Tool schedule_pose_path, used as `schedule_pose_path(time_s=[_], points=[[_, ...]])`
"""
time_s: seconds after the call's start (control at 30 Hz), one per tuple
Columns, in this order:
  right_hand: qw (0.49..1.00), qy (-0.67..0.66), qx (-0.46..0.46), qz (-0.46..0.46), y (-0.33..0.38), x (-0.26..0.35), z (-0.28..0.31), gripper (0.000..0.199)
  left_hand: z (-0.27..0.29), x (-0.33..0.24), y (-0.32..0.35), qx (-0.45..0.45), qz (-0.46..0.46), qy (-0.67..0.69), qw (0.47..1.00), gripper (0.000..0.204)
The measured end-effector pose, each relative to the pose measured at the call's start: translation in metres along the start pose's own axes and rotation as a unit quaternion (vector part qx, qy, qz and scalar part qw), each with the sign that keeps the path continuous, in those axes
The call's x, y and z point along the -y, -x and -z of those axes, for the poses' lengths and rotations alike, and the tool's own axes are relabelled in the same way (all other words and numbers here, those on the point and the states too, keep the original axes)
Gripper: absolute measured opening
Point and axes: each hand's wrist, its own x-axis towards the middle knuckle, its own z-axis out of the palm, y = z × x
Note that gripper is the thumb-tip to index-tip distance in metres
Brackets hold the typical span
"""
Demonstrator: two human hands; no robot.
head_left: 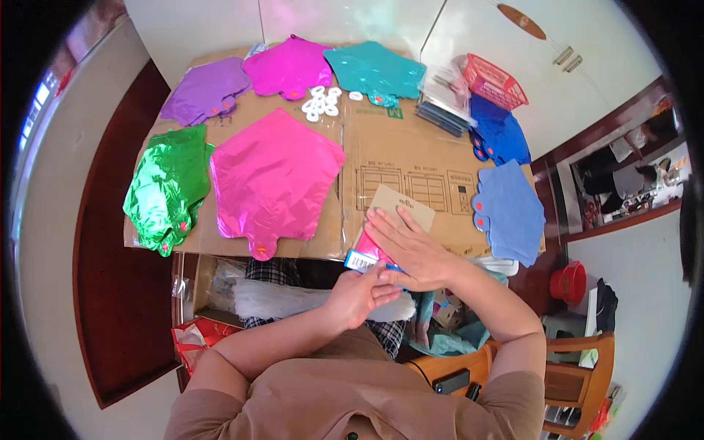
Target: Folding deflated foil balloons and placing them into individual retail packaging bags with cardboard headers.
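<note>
A small packet [365,248] with a tan card, pink foil inside and a blue barcode-printed end lies at the front edge of the cardboard-covered table. My right hand [414,253] rests flat on it, fingers stretched over the card and foil. Beside its blue end is my left hand [356,297], palm turned up, thumb out and fingers loosely curled, with nothing visible in it. A large pink foil balloon [279,180], flat and star-like with a tab, lies to the left of the packet. Green foil balloons [167,183] lie further left.
Purple [205,92], magenta [290,66] and teal [375,70] flat foil balloons line the back, near several white rings [321,104]. At right are stacked packets [446,103], a red basket [495,81], dark blue [502,128] and light blue balloons [512,213]. An open drawer [216,293] sits below.
</note>
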Motion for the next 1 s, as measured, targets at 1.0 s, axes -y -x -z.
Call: schedule_pose_path(time_s=[1.0], points=[[0.939,0.07,-0.256,-0.219,-0.202,-0.17,0.059,0.02,0.035,0.006,-0.004,0.059,-0.067,-0.106,0.99,0.023]])
